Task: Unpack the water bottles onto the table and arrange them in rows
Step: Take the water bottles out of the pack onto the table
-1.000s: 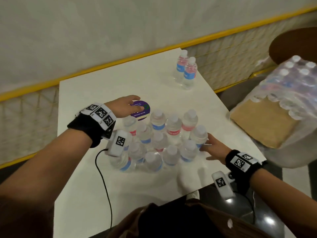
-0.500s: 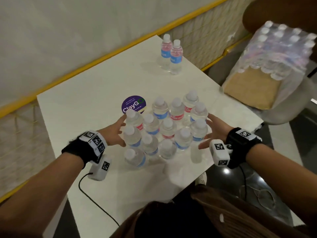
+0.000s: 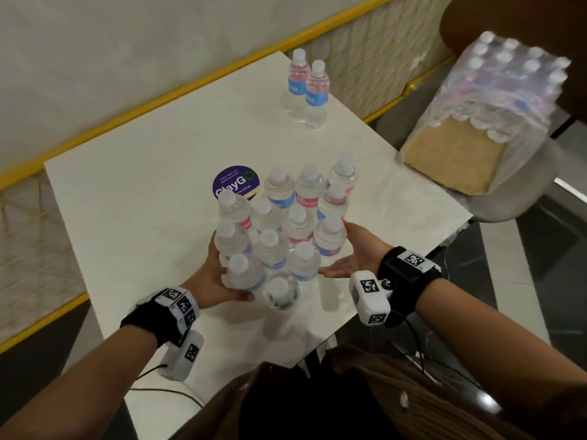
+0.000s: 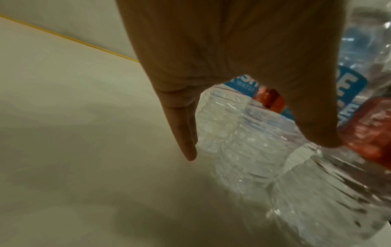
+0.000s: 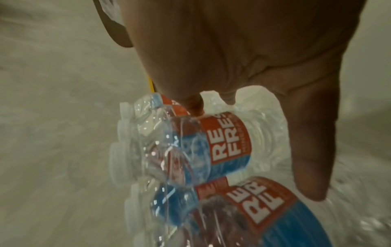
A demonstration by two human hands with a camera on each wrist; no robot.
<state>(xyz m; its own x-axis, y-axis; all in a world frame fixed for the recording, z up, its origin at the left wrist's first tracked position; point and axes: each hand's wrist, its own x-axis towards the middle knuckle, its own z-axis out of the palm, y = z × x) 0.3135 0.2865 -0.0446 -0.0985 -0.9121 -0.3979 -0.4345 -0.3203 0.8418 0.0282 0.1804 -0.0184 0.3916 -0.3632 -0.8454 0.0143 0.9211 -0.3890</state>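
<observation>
Both hands flank the cluster of water bottles point(image 3: 282, 223) near the front edge of the white table point(image 3: 133, 192). From the head view, the left hand point(image 3: 219, 281) lies flat along the cluster's left side, fingers straight, thumb hooked under the nearest bottle; the right hand point(image 3: 352, 258) is spread open, palm against the right-hand bottles. Neither hand grips a single bottle; they press inward. Rows look crooked and one front bottle point(image 3: 279, 292) leans out of line, close to the edge. A pair of bottles point(image 3: 306, 87) stands well apart at the far corner, and a wrapped pack point(image 3: 511, 87) sits on a chair off to the right, still holding bottles.

In the left wrist view, straight fingers point(image 4: 186, 133) point down beside clear ribbed bottle walls, touching them.

In the right wrist view, the fingertips point(image 5: 306, 167) rest on the labelled bottles, with caps stacked in a blurred line.

My worry is that squeezing from both sides could pop a middle bottle sideways or tip the leaning front one, and so near the edge it could roll off. The thin plastic looks slippery and top-heavy, so a hard shove may topple several at once.
</observation>
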